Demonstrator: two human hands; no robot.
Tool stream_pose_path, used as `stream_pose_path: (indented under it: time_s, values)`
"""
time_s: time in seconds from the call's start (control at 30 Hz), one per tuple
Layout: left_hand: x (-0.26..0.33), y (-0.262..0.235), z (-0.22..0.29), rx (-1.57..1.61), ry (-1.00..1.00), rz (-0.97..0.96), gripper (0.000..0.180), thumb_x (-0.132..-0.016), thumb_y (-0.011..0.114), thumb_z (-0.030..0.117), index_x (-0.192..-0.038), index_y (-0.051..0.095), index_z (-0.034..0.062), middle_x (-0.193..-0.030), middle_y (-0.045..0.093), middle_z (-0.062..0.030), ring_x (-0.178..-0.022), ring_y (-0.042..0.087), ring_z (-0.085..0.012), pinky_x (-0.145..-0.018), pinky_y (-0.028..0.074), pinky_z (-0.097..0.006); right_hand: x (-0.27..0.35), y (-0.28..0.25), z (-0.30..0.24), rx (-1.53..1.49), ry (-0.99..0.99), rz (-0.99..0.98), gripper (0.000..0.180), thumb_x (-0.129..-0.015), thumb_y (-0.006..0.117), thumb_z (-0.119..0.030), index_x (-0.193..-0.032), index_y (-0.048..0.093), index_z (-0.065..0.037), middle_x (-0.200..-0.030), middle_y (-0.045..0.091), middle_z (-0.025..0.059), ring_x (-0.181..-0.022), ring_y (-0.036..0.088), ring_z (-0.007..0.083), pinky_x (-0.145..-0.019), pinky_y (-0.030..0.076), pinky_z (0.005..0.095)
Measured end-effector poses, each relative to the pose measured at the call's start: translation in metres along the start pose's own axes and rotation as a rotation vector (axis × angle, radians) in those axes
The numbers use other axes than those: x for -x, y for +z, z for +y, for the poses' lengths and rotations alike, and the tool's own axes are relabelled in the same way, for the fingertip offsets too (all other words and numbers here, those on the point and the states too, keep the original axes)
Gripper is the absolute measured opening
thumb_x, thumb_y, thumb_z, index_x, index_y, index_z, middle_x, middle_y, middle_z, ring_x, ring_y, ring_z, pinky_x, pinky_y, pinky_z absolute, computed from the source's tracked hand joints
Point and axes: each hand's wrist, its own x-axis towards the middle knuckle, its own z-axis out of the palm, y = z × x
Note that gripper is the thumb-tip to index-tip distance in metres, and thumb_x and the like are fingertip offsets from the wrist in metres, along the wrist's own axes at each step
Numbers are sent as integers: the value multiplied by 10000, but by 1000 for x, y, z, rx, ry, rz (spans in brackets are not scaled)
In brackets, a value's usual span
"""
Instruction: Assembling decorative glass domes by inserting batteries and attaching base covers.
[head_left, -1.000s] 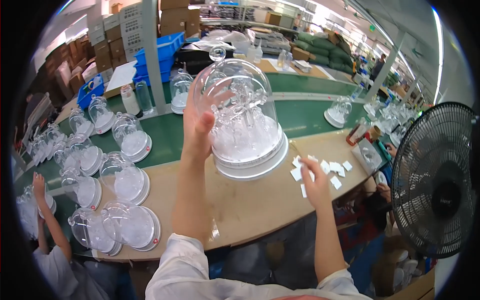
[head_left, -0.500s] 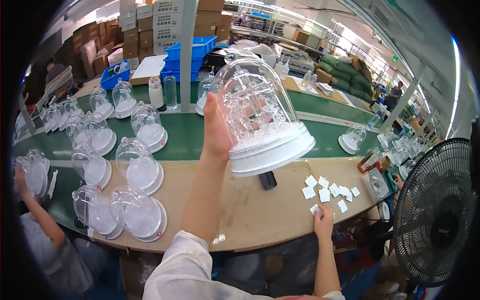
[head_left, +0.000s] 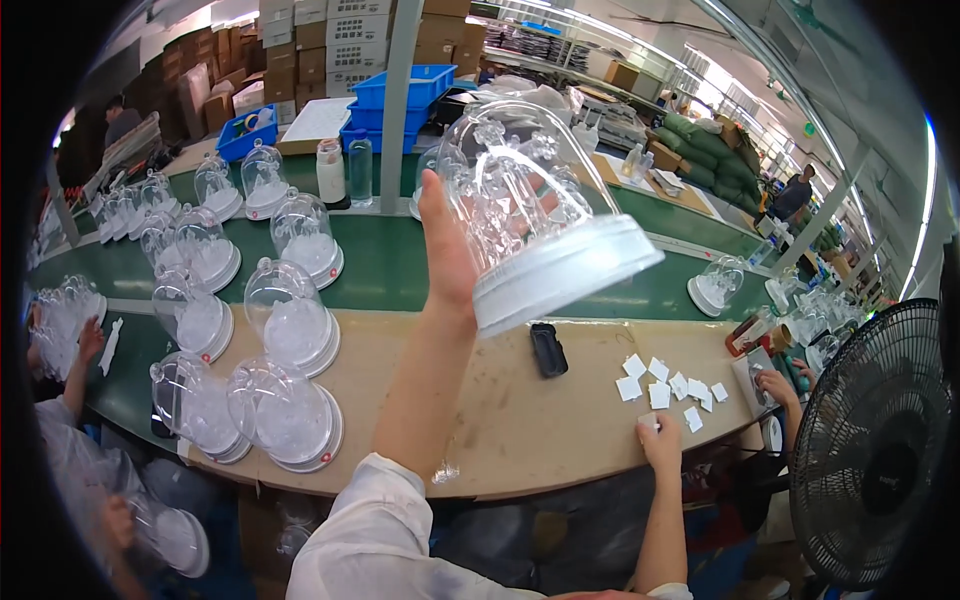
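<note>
My left hand [head_left: 450, 245] grips a clear glass dome [head_left: 530, 165] on a round white base, holding it up above the bench. Inside are clear glass figures. The dome is tilted, with its base swung toward the right, and part of my fingers shows through the glass. My right hand [head_left: 660, 442] is pinched on a small white square card [head_left: 649, 421] near the bench's front edge. Just beyond it lie several loose white square cards [head_left: 659, 396]. A black oblong case [head_left: 547, 350] lies on the brown board below the dome.
Several similar glass domes [head_left: 292, 330] stand to the left and along the green belt [head_left: 420, 250]. A black fan [head_left: 872, 440] is close at right. A co-worker at left holds a dome [head_left: 178, 537] low; another person's hand [head_left: 778, 385] is at right. A grey post [head_left: 398, 110] rises ahead.
The dome in my left hand has tilted further, its base lifting on the right. My right hand still pinches the card. At left, a co-worker's lowered dome has come into view.
</note>
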Motion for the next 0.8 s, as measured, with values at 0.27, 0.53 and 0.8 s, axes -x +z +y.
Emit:
stream_pose_path:
  time_s: [0.27,0.53,0.8]
  values:
    - [6,-19,4,340,-76,-90,901,-840,392,788,-1326,510,39,-1239,595,-153,-1030,622,-319,-907,531,-454,23,-48,-148,-903,-158,-237,241,-1014,421,-128,-1179,497,31,-977,653,201,-711,668,276,-576,532,351]
    - [10,-21,11,153,-24,-100,924,-839,381,791,-1337,491,21,-1213,608,-154,-981,649,-294,-881,557,-421,19,-86,-263,-1076,-552,-397,238,-1010,439,-112,-1211,426,16,-1074,630,325,-818,704,354,-668,583,387]
    - [7,-11,2,-59,32,199,896,-845,385,776,-1331,502,32,-1279,564,-126,-1041,614,-250,-889,537,-384,20,-88,-280,-958,-739,-315,166,-907,583,-1,-1069,623,-10,-1115,621,229,-928,661,260,-711,547,306]
